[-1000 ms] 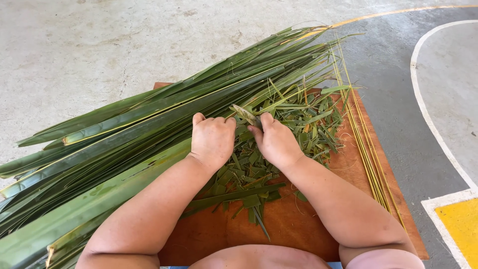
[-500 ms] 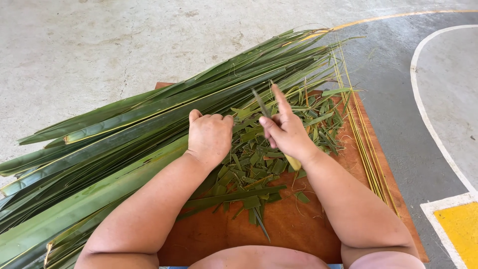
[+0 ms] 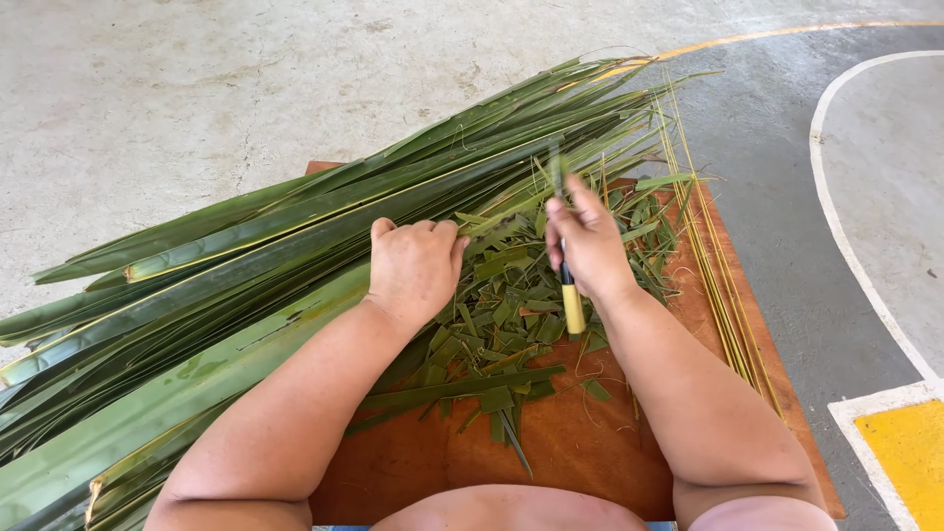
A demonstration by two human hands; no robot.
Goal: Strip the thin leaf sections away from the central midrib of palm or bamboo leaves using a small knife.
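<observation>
Left hand [image 3: 413, 267]: fisted on long palm leaves [image 3: 295, 246], left of leaf scraps [image 3: 501, 324]. Right hand [image 3: 590, 246]: gripping yellow-handled knife [image 3: 571, 305] above scraps. Board [image 3: 551, 442] beneath.

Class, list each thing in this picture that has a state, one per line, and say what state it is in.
Left hand: closed into a fist on the long leaves.
Right hand: gripping a knife, raised.
Knife: held upright, yellow handle below the hand.
Long palm leaves: whole, piled lengthwise.
Cut leaf scraps: heaped loose on the board.
Wooden board: flat on the floor.
Stripped midribs: bare, laid along the board's right edge.
</observation>
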